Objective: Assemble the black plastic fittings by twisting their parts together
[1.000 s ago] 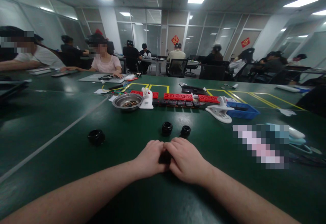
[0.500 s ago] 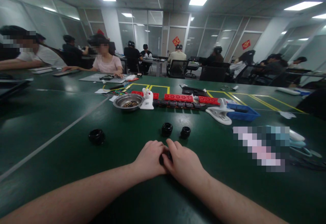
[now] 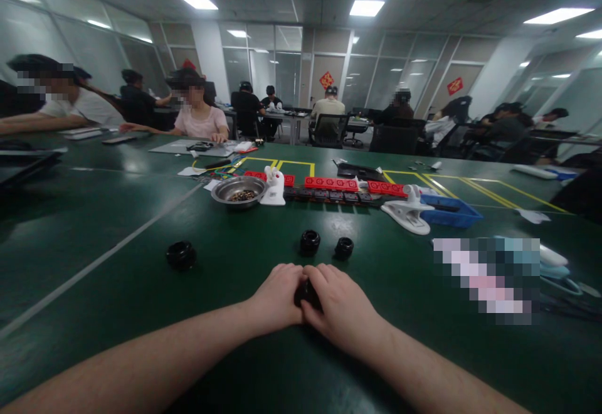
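One dark piece (image 3: 308, 296) is right in the middle of the action here in the head view, low in the centre, between the left hand (image 3: 278, 298) and the right hand (image 3: 342, 301)! Both hands are closed around it, left fingers curled over from one side, right fingers wrapping the other, the fingertips meeting along its far edge. Most of it is covered, so its full shape is hard to call, and whether it touches the green surface (image 3: 235, 241) below, I cannot tell.

Just beyond the knuckles, a pair of black ring-shaped pieces: the middle ring (image 3: 310, 243) and, near it, the right ring (image 3: 344, 248), slightly smaller. Well apart from them, over on the left, sits the left ring (image 3: 181, 256).

Farther back comes the metal bowl (image 3: 221, 197) with small bits inside, a white stand (image 3: 274, 189) right beside it, then red strips (image 3: 332, 184) in a row behind black blocks (image 3: 329, 196). On the right, a white clip (image 3: 408, 212) stands against a blue tray (image 3: 463, 216). Across the surface, a co-worker in pink (image 3: 200, 118) sits, one hand on a grey mat (image 3: 169, 147).
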`<state>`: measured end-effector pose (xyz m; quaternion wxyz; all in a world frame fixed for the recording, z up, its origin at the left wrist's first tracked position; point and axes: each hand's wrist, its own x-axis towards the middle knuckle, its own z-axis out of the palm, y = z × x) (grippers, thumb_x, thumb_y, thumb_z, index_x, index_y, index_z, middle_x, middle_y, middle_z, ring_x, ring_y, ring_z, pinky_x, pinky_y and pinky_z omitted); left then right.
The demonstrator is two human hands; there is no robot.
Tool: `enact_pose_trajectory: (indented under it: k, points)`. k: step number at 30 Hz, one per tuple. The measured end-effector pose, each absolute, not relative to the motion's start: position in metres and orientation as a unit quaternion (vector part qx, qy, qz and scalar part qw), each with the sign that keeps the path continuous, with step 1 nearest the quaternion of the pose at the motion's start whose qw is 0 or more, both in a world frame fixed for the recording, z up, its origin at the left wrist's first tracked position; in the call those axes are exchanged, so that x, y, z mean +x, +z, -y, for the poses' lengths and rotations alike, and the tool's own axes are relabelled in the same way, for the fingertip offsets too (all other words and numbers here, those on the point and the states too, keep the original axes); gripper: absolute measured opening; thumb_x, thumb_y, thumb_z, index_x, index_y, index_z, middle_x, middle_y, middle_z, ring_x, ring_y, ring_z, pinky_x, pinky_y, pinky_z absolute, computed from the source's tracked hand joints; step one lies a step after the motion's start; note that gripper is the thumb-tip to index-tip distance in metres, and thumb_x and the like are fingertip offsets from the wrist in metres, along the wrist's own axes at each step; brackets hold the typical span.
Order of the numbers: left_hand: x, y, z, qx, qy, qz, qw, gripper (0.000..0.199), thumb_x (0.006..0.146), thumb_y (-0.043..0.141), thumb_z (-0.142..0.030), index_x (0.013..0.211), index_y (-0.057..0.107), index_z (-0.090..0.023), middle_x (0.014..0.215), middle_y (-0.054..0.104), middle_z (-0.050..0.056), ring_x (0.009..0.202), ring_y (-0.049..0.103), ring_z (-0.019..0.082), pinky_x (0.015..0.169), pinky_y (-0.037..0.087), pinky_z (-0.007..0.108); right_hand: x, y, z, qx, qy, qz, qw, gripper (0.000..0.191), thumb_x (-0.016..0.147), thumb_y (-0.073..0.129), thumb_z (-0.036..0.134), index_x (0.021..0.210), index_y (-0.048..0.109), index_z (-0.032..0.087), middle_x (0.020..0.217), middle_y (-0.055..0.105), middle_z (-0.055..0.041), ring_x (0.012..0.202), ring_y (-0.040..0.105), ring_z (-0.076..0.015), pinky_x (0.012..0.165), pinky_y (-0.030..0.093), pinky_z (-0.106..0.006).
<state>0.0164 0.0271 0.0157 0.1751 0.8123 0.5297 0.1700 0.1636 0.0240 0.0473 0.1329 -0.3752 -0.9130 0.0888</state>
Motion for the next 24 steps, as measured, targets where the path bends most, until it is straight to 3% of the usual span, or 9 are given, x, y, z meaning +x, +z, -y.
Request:
enact_pose_trajectory:
  k: [4,8,12,15,18,21,24]
  points:
    - [0.015,0.0104,-0.0294,0.823,0.175,-0.512,0.173,0.021,0.06,0.059,-0.023,0.08,0.054,-0.017,0.081,0.058,0.003,0.08,0.052,0.021,0.078,0.039,0.034,0.164,0.0499,-0.0204,-0.353,0.069,0.916,0.179,0.04,0.069,0.052,0.02,0.108,0.046,0.014,0.103,0.052,-0.0085,0.095,0.046,-0.0214,0.086,0.036,-0.035]
    - [0.0134,0.0099,-0.0311,0.84,0.149,-0.497,0.16,0.029,0.061,0.061,-0.033,0.085,0.054,-0.018,0.085,0.057,0.003,0.081,0.052,0.022,0.078,0.039,0.035,0.1635,0.0474,-0.0229,-0.43,0.028,0.887,0.164,0.047,0.071,0.056,0.039,0.109,0.047,0.012,0.096,0.055,-0.0111,0.088,0.049,-0.026,0.075,0.042,-0.04]
    - [0.0144,0.0106,-0.03,0.823,0.162,-0.518,0.165,0.027,0.059,0.062,-0.029,0.081,0.054,-0.016,0.079,0.057,0.002,0.077,0.052,0.021,0.073,0.04,0.033,0.1631,0.0479,-0.0229,-0.396,0.052,0.909,0.123,0.026,0.075,0.052,0.023,0.099,0.052,0.014,0.089,0.057,-0.0077,0.081,0.051,-0.0216,0.072,0.044,-0.035]
    - [0.0158,0.0116,-0.0285,0.824,0.181,-0.508,0.172,0.023,0.061,0.061,-0.025,0.082,0.056,-0.017,0.082,0.058,0.003,0.08,0.052,0.021,0.076,0.039,0.033,0.1632,0.0494,-0.0179,-0.326,0.081,0.928,0.16,0.038,0.069,0.048,0.009,0.107,0.048,0.015,0.106,0.054,-0.0068,0.094,0.048,-0.019,0.086,0.039,-0.032]
    - [0.0162,0.0142,-0.0279,0.833,0.18,-0.492,0.176,0.021,0.064,0.059,-0.022,0.084,0.057,-0.019,0.088,0.059,0.002,0.084,0.052,0.021,0.079,0.038,0.033,0.1629,0.0492,-0.0152,-0.357,0.066,0.908,0.211,0.049,0.068,0.051,0.015,0.116,0.042,0.013,0.118,0.046,-0.01,0.107,0.041,-0.0226,0.094,0.032,-0.037]
    - [0.0158,0.0163,-0.0281,0.829,0.166,-0.504,0.178,0.027,0.061,0.062,-0.026,0.086,0.056,-0.019,0.085,0.059,0.002,0.08,0.053,0.022,0.076,0.039,0.034,0.1622,0.049,-0.0182,-0.415,0.046,0.888,0.195,0.041,0.072,0.055,0.025,0.109,0.047,0.012,0.103,0.052,-0.0114,0.094,0.047,-0.0249,0.082,0.04,-0.041]
    - [0.0151,0.0152,-0.0281,0.828,0.167,-0.51,0.163,0.026,0.059,0.064,-0.031,0.079,0.055,-0.017,0.077,0.056,0.001,0.075,0.052,0.021,0.071,0.04,0.033,0.1622,0.051,-0.0208,-0.392,0.053,0.905,0.157,0.023,0.075,0.051,0.018,0.097,0.052,0.013,0.089,0.055,-0.0083,0.081,0.05,-0.021,0.074,0.044,-0.036]
